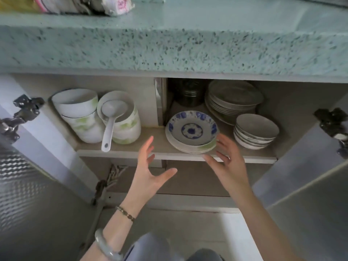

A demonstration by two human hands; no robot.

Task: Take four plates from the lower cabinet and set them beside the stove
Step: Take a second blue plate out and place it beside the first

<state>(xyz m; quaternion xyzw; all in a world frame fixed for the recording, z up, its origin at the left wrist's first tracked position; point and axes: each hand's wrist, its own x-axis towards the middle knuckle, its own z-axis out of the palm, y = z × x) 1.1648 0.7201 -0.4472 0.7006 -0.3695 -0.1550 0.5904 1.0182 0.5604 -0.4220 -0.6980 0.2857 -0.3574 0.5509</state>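
Observation:
A short stack of plates (192, 132), its top one white with a blue flower pattern, rests at the front of the cabinet shelf (131, 153). A taller stack of plain plates (233, 98) stands behind it to the right. My left hand (150, 172) hovers open just left of and below the front stack, fingers spread, touching nothing. On the stack's right, my right hand (227, 164) is open too, its fingertips close to the rim; whether they touch it I cannot tell.
Stacked bowls (256, 130) sit right of the plates, a dark canister (188, 93) behind. Two stacks of green-patterned bowls (82, 115) with a white ladle (111, 117) fill the left half. Both cabinet doors (28, 194) stand open. The green speckled countertop (169, 46) overhangs above.

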